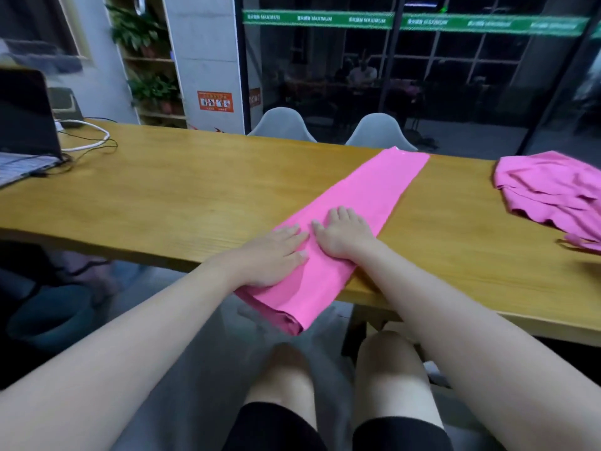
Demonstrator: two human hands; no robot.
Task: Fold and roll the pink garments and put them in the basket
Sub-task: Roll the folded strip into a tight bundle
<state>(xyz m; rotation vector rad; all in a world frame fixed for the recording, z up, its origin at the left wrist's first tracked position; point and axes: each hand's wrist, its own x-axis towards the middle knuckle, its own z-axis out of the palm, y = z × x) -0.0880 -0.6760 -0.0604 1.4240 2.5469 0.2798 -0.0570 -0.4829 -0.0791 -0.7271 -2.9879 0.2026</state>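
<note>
A bright pink garment [364,193], folded into a long narrow strip, lies diagonally across the wooden table [182,190], its near end hanging over the front edge. My left hand [273,255] lies flat on the strip near the table's edge, fingers straight. Just to its right, my right hand [341,236] presses flat on the same strip. A second, darker pink garment [553,190] lies crumpled at the table's right end. No basket is in view.
An open laptop [26,131] with white and black cables [91,141] sits at the table's far left. Two grey chairs [377,131] stand behind the table. A blue bucket [52,317] is on the floor at left. My knees are below the table edge.
</note>
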